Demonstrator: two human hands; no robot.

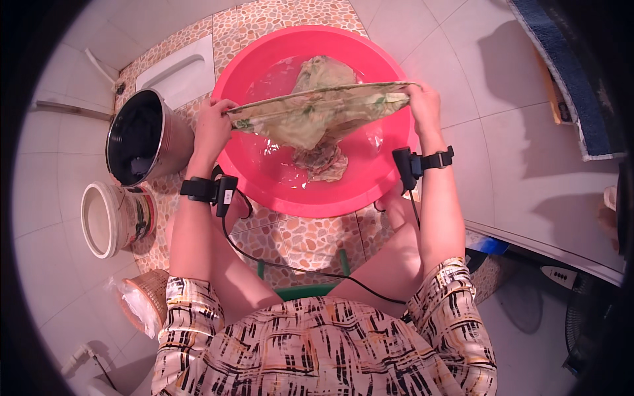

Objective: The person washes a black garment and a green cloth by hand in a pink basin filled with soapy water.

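Note:
A thin green patterned garment (317, 111) is stretched by its edge over a large pink plastic basin (317, 198). At its left end my left hand (214, 123) grips the edge. My right hand (423, 106) pinches the right end, slightly higher. The middle of the cloth hangs down into the basin, where a bunched brownish part (319, 163) lies in shallow water. Further wet cloth (327, 72) shows behind the stretched edge; whether it is the same piece I cannot tell.
Left of the basin stand a metal bucket (176, 133) holding dark contents, a white plastic bucket (99, 220) and a lined woven wastebasket (148, 297). A squat toilet (178, 69) is set in the floor at the back left. A blue towel (559, 74) hangs on the right. A green stool (304, 292) is beneath me.

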